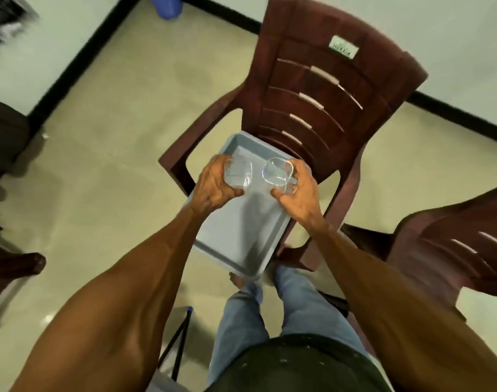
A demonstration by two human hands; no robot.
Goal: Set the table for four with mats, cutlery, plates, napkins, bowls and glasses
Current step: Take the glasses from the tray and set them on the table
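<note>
**Two clear glasses held over grey tray on chair**

Left hand (216,182) grips a clear, squarish drinking glass (238,173), fingers curled round its near and left side, thumb low at the near edge. Glass is tilted, mouth facing roughly right and up; edges blurred, so the exact tilt is hard to tell.

Right hand (299,190) grips a second clear glass with a rounded-square rim (277,171), fingers wrapped over its far right side, thumb pressed at the near side. Its mouth faces up toward the camera. Both grips are narrow and closed on glass. The two glasses sit just beside each other, a small gap between them, not clearly touching.

Both glasses are held above the far half of a grey rectangular plastic tray (241,239). Whether either glass base touches the tray floor cannot be told. The visible part of the tray floor shows only shadow from the hands and arms.

The tray rests on the seat of a dark brown plastic armchair with a slatted back (320,89), its near end overhanging the seat's front edge. A second brown plastic chair (453,244) stands to the right, near the first. The person's blue-jeaned legs (241,315) are just below the tray, on a beige tiled floor (114,137).
</note>
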